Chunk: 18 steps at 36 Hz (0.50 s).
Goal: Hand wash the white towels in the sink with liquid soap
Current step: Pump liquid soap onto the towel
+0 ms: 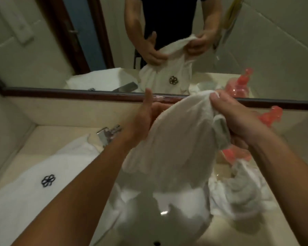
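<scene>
1 white towel (176, 139) is held up above the sink (146, 221), in front of the mirror (43, 41). Its bunched top is gripped by the right hand (238, 118), with the fingers curled round the cloth. The left hand (146, 118) is laid flat against the left side of the towel, thumb up and fingers stretched. Its fingertips are hidden behind the cloth, so a grip there cannot be confirmed. The lower end of the towel hangs down toward the basin and is blurred, so its edge cannot be told apart from the white of the sink.

A 2nd towel (34, 192), marked with a dark flower emblem, is spread on the worktop (21, 139) at the left. Its near part is cut off by the frame edge. A 3rd towel (238, 189) is seen crumpled at the right rim of the sink. The pink soap bottle (272, 114) stands behind the right hand and is mostly covered by it; only the pump and a part of the body are seen. The tap (108, 133) is partly hidden by the left forearm.
</scene>
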{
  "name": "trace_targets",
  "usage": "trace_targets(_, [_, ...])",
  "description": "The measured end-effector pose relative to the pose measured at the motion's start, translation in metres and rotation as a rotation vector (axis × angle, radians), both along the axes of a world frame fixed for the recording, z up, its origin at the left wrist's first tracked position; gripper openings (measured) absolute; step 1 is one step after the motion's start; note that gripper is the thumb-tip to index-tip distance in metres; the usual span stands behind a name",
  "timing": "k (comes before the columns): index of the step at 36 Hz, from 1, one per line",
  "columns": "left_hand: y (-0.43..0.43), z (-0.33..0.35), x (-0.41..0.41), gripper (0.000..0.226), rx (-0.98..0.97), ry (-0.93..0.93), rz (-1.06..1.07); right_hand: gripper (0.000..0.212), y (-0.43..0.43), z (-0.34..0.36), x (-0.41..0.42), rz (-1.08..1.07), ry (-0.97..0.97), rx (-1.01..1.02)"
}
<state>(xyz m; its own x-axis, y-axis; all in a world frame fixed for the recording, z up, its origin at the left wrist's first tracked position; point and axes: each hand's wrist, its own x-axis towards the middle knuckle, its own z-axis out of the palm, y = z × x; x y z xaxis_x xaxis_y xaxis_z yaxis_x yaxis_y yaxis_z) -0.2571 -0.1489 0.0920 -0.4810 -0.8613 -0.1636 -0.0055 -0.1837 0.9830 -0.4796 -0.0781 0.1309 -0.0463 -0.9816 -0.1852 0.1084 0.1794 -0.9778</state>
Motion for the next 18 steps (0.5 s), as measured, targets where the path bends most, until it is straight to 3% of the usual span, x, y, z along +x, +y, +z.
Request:
trace_targets(2, [0.008, -0.032, 0.012, 0.096, -0.076, 0.019, 0.068, 0.021, -0.008, 0.0, 0.022, 0.045, -0.018, 0.012])
trace_targets(5, [0.012, -0.102, 0.028, 0.108, -0.274, -0.296, 0.158, 0.021, -0.018, -0.006, 0.045, 0.089, -0.036, 0.049])
trace_targets(7, [0.019, -0.126, 0.032, 0.096, -0.334, -0.403, 0.227, 0.02, -0.024, -0.012, 0.055, 0.11, -0.063, 0.067])
trace_targets(10, [0.027, -0.121, 0.026, 0.055, -0.248, -0.317, 0.396, 0.016, -0.029, -0.02, 0.062, 0.131, -0.157, 0.085])
trace_targets(12, [0.023, -0.114, 0.022, 0.051, -0.137, -0.231, 0.534, 0.016, -0.032, -0.026, 0.058, 0.148, -0.125, 0.074])
trace_targets(15, [0.01, -0.108, 0.026, 0.067, 0.108, -0.171, 0.658, 0.037, -0.036, -0.034, 0.045, 0.128, 0.047, 0.047])
trace_targets(17, [0.002, -0.107, 0.029, 0.114, 0.224, -0.106, 0.655, 0.062, -0.038, -0.039, 0.037, 0.079, 0.113, 0.074])
trace_targets(18, [-0.003, -0.11, 0.03, 0.132, 0.262, -0.075, 0.631, 0.064, -0.038, -0.042, 0.037, 0.051, 0.14, 0.077])
